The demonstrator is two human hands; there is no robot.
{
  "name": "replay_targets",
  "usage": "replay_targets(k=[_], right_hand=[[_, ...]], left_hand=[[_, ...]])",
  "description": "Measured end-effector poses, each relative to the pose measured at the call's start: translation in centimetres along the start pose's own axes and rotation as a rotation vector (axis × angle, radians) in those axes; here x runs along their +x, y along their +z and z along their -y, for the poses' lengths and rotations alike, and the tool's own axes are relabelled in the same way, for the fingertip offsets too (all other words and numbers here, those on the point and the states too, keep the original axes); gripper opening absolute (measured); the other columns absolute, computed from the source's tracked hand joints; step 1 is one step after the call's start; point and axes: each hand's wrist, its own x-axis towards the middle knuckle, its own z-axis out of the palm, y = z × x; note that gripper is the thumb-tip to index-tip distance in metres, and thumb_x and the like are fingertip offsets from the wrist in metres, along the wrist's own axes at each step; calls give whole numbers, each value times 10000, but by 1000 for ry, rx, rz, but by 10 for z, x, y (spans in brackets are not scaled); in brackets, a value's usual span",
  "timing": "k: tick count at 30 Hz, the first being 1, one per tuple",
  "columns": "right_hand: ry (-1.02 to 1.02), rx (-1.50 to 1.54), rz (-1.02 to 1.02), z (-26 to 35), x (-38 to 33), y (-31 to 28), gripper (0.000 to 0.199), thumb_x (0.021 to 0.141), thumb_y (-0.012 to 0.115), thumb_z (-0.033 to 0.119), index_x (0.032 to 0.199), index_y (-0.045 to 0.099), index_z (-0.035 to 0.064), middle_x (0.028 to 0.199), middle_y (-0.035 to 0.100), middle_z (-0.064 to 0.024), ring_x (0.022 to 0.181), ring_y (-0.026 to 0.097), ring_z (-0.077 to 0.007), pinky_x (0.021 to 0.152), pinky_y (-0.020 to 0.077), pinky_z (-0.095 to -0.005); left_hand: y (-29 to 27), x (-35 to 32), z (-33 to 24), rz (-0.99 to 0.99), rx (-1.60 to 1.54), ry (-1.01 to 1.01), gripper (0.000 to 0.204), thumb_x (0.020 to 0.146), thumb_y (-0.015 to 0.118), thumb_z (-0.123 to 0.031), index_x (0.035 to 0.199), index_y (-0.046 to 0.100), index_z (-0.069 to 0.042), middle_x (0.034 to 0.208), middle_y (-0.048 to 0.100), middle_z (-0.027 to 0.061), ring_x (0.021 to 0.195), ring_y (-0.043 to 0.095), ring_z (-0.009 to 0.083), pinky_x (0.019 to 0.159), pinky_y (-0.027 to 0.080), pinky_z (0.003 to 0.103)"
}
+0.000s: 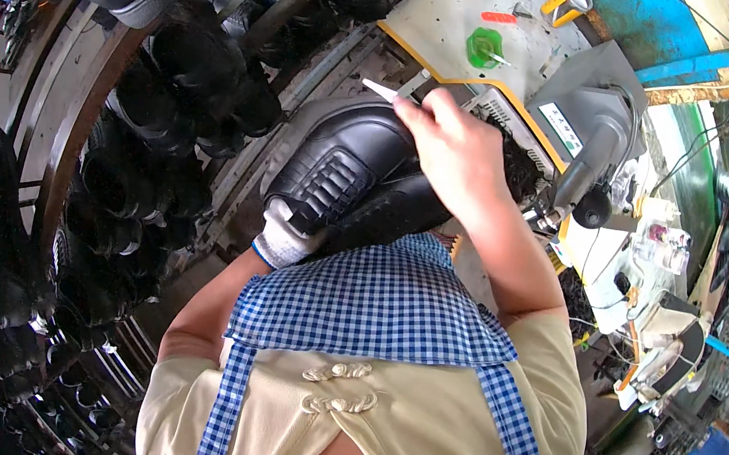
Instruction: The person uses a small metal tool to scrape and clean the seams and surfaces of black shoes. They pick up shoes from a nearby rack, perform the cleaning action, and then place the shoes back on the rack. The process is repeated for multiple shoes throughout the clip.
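Worn kit: cream short-sleeved fabric top (408,421) with two knotted cord fastenings down the front, blue-and-white checked cloth apron (371,302) over it with matching straps. Left hand (285,238) in a white knit work glove with blue cuff edge; right hand (451,150) bare, no sleeve on the forearm.

Black leather shoe (346,166) with quilted tongue panel lay tilted, toe toward eleven o'clock; thin white stick (381,91) rested at its toe.
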Motion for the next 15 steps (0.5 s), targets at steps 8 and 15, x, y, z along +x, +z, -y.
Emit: replay_targets(k=[8, 15], right_hand=[[70, 187, 8, -15, -33, -27, 382, 793, 697, 57, 1145, 717, 202, 856, 566, -28, 592, 613, -196, 537, 528, -315], [48, 189, 20, -10, -34, -29, 400, 786, 697, 42, 1157, 715, 190, 850, 559, -37, 605, 610, -197, 527, 518, -327]], left_hand=[[6, -8, 5, -89, -42, -155, 465, 740, 562, 25, 1185, 675, -52, 1167, 684, 102, 1117, 650, 263, 985, 522, 392], [-2, -4, 6, -83, -9, -76, 464, 735, 565, 26, 1177, 679, -53, 1167, 685, 103, 1117, 650, 265, 987, 521, 394]])
